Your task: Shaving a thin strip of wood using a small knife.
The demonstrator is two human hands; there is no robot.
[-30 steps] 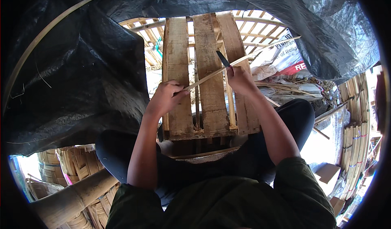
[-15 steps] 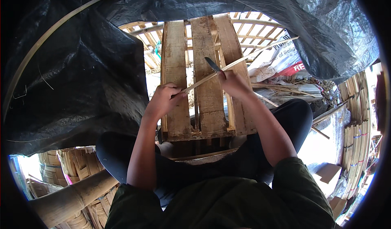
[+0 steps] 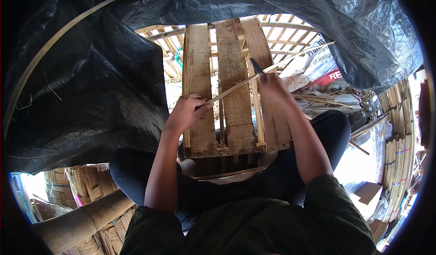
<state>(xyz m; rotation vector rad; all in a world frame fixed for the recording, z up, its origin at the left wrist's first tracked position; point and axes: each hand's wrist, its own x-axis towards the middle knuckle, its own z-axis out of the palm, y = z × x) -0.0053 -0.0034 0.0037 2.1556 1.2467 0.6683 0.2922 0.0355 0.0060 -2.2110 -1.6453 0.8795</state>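
Note:
A thin pale strip that looks like bamboo (image 3: 232, 89) slants up to the right across the slatted wooden bench (image 3: 196, 69). Its near end is pinched in my left hand (image 3: 186, 113), which is closed over the bench's left slat. Farther along the strip, above the right slat, my right hand (image 3: 275, 89) is closed round a knife. The dark knife blade (image 3: 256, 66) points up and left and lies against the strip; the handle is hidden in my fist. Past the blade, the strip's thin far end reaches toward a printed white sack.
Black plastic sheeting (image 3: 91, 96) hangs at the left and overhead. The white-and-red sack (image 3: 313, 66) lies beyond the bench at right, near loose strips (image 3: 327, 100). Bundled strips (image 3: 397, 164) stand far right. A thick bamboo pole (image 3: 86, 218) and woven baskets lie lower left.
My right hand and the knife have slid along the strip, up and to the right, away from my left hand. My left hand keeps its grip near the same place.

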